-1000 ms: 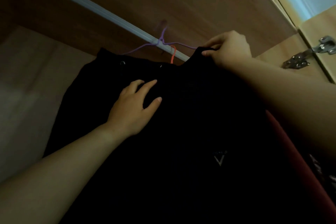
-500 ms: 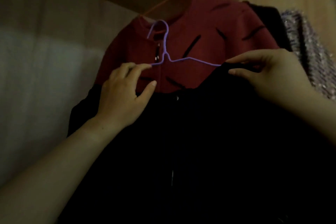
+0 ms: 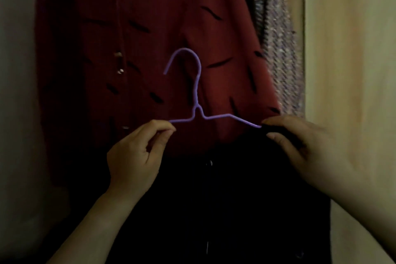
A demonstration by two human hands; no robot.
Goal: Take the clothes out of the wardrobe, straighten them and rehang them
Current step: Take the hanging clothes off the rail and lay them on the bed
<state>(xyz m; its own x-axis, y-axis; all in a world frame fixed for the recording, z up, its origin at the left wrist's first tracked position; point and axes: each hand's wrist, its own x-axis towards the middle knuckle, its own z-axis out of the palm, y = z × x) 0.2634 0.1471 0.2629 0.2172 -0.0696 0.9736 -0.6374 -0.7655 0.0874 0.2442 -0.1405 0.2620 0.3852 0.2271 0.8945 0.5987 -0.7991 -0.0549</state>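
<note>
- The left hand (image 3: 137, 154) pinches the bare left arm of the purple wire hanger (image 3: 196, 100) between thumb and fingertips; the other fingers curl loosely. A grip that light could let the thin wire twist or slip free.
- The right hand (image 3: 300, 148) closes thumb and fingers on the shoulder of the black garment (image 3: 225, 199), right where the hanger's right arm disappears into the cloth. If this hand lets go, I judge the whole garment could slide off, since only that side looks hung.
- The black garment hangs below both hands, its left shoulder apparently off the wire; in this dim light I cannot tell exactly how it lies.
- The hook is free, not on any rail, and stands in front of the red garment (image 3: 171, 17) still hanging behind. It could snag that fabric.
</note>
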